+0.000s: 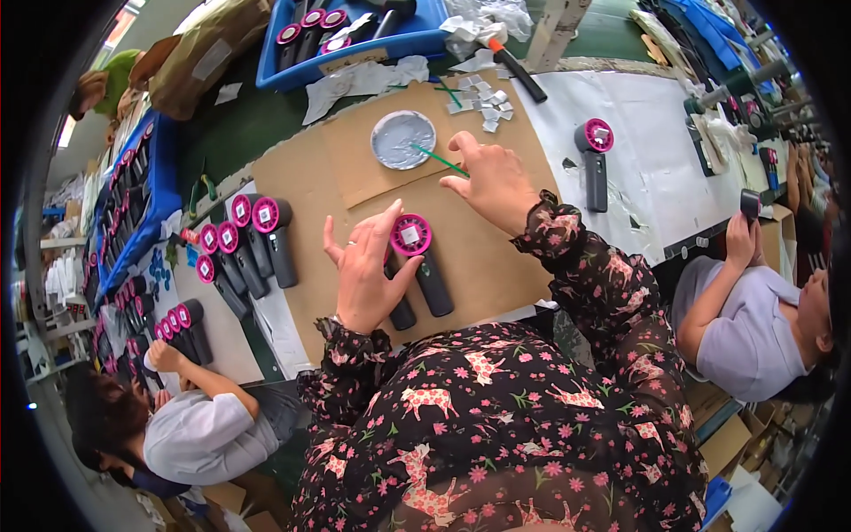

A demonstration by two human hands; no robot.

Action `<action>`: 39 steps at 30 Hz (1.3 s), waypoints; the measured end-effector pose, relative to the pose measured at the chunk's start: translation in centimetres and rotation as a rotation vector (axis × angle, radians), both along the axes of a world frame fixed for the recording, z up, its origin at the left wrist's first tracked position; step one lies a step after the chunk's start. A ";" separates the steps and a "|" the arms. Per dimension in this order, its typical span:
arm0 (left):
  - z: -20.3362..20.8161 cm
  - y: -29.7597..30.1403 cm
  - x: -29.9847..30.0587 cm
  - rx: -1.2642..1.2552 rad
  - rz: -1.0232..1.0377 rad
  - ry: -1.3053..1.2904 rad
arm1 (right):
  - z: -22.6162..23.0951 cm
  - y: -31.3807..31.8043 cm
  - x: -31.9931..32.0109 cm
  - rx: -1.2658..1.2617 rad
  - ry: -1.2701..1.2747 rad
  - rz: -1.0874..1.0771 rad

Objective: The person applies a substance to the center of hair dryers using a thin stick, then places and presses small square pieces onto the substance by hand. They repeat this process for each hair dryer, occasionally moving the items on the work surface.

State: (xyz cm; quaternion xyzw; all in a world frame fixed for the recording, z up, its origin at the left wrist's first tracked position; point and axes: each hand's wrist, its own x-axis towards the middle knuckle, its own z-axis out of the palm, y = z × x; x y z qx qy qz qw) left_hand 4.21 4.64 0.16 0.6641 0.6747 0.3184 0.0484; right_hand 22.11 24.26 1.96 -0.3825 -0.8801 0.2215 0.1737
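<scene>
My left hand [368, 275], a ring on one finger, is spread above two dark handheld devices with magenta round heads. The right-hand device [433, 284] lies face up, a white square on its head. My left hand partly covers the other one [401, 312]; whether I touch either cannot be told. My right hand [498, 182] is just right of a round white dish [377, 142] of grey paste, thumb and forefinger apart. A thin green stick [439, 160] leans from the paste into the gap between them; I see no grip on it.
Brown cardboard [505, 257] covers the bench. Several similar devices [253, 235] stand in a group at left. White squares [490, 111], an orange-and-black tool [517, 71] and a blue bin [355, 60] lie beyond. Another device [596, 168] is at right. People sit on both sides.
</scene>
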 end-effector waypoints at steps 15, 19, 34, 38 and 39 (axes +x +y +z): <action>-0.4 0.1 0.3 0.029 0.033 -0.003 | 0.2 2.1 -0.2 0.101 0.281 -0.057; -0.4 0.3 0.4 0.023 0.031 -0.004 | -1.5 2.6 0.0 0.022 0.322 -0.102; -0.6 0.1 0.1 0.012 0.037 -0.030 | -3.2 3.4 -0.3 -0.430 0.473 -0.153; -0.6 0.2 0.1 0.006 0.027 -0.039 | -3.5 3.8 -0.1 -0.484 0.457 -0.132; -0.6 0.3 0.1 0.003 0.023 -0.046 | -3.6 3.9 0.1 -0.557 0.512 -0.135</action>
